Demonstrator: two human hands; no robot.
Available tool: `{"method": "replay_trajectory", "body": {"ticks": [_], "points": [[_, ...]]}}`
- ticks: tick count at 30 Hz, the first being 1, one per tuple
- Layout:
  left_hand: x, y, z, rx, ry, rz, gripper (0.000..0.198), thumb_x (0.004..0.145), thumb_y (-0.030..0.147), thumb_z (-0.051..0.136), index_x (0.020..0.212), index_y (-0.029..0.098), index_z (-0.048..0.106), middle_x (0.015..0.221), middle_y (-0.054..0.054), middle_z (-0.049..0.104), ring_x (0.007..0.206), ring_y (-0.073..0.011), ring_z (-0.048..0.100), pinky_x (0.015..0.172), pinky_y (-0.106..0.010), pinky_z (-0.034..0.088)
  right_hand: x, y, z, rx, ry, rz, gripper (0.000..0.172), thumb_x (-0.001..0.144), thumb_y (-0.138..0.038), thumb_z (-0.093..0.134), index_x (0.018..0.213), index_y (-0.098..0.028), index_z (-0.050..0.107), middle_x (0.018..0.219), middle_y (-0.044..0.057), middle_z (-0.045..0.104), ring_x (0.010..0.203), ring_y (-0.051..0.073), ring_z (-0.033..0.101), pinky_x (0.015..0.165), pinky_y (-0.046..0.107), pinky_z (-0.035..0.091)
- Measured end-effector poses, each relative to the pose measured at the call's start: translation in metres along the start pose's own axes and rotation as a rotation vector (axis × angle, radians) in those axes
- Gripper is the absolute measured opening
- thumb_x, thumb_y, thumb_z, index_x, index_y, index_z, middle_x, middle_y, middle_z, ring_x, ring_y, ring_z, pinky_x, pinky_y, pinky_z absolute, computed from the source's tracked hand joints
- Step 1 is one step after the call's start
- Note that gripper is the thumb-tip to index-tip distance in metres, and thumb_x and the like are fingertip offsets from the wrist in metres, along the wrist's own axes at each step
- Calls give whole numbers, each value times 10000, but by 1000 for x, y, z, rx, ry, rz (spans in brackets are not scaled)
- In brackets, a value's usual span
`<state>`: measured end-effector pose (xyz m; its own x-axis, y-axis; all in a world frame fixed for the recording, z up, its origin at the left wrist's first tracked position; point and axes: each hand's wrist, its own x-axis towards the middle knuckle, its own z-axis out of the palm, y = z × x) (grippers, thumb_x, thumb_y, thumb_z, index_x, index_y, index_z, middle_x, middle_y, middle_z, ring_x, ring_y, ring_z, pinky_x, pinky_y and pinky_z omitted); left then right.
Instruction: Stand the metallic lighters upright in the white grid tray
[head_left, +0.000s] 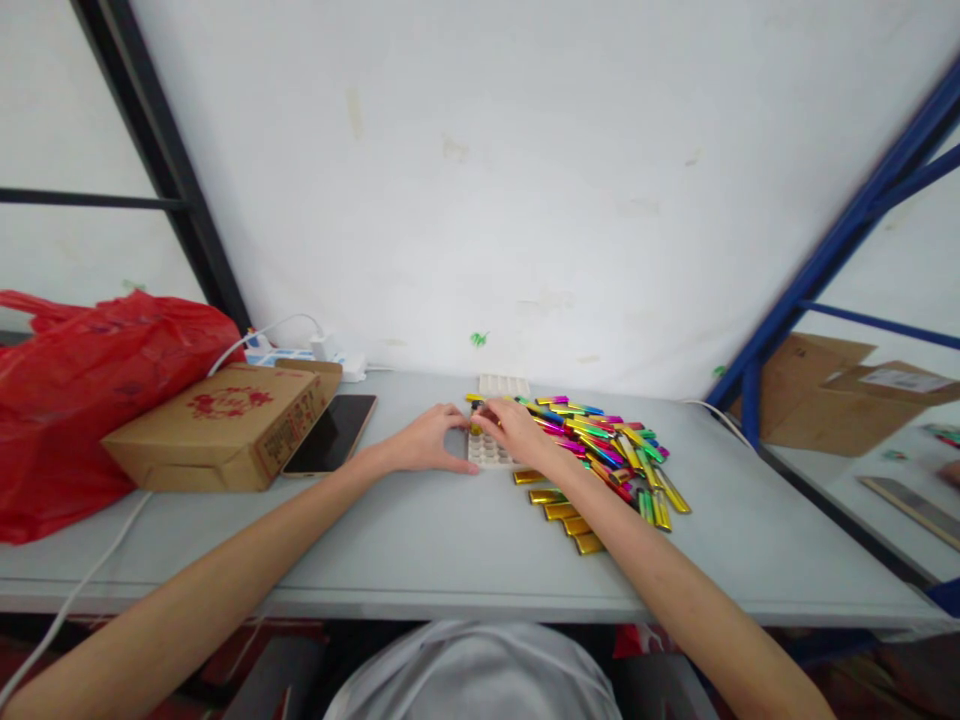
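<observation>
A white slotted tray (501,385) lies on the grey table (420,530), mostly under my hands. My left hand (429,438) rests at its left edge, fingers curved against it. My right hand (517,428) lies over the tray, fingers pinched on a small yellow shiny piece (475,428). To the right lies a heap of colourful metallic lighter-like sticks (600,440). Several gold ones (559,510) lie in a row beside my right forearm.
A brown cardboard box (225,425) and a dark phone (331,434) lie at the left, with a red plastic bag (82,390) beyond. A white power strip (315,352) and cable run along the wall. Blue shelving (825,260) and cardboard boxes (832,390) stand at the right.
</observation>
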<state>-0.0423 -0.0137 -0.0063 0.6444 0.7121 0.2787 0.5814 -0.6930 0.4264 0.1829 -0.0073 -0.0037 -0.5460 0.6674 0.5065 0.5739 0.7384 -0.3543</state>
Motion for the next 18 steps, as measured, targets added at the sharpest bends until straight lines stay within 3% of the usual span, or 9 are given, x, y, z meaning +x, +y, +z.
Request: {"method": "replay_trajectory", "body": {"ticks": [6, 10, 13, 18], "points": [[1, 1, -1, -7, -12, -11, 739, 685, 739, 805, 1252, 270, 728, 1237, -89, 680, 1154, -321, 629, 1034, -427, 493, 1, 3, 2, -40, -46, 30, 294, 1052, -394, 566, 890, -177, 681, 879, 75, 718, 819, 201, 639, 798, 303, 464], [0, 1, -2, -4, -15, -10, 701, 692, 713, 816, 1213, 250, 740, 1221, -96, 679, 1148, -324, 627, 1037, -433, 491, -2, 2, -6, -56, -11, 29, 277, 1019, -439, 617, 1031, -180, 716, 928, 78, 730, 861, 210, 649, 822, 309, 466], [0, 0, -1, 3, -12, -4, 691, 701, 713, 811, 1200, 241, 736, 1220, -95, 674, 1159, -325, 626, 1051, -432, 484, -5, -4, -31, -13, 99, 63, 311, 1047, -447, 552, 1156, -200, 707, 939, 61, 737, 849, 201, 660, 834, 311, 471], [-1, 0, -1, -2, -23, -13, 752, 706, 728, 800, 1249, 215, 714, 1273, -121, 653, 1197, -333, 613, 1075, -428, 468, -32, -33, -101, -37, 282, 102, 351, 1070, -452, 469, 1045, -221, 732, 952, 64, 740, 843, 214, 657, 810, 326, 483]]}}
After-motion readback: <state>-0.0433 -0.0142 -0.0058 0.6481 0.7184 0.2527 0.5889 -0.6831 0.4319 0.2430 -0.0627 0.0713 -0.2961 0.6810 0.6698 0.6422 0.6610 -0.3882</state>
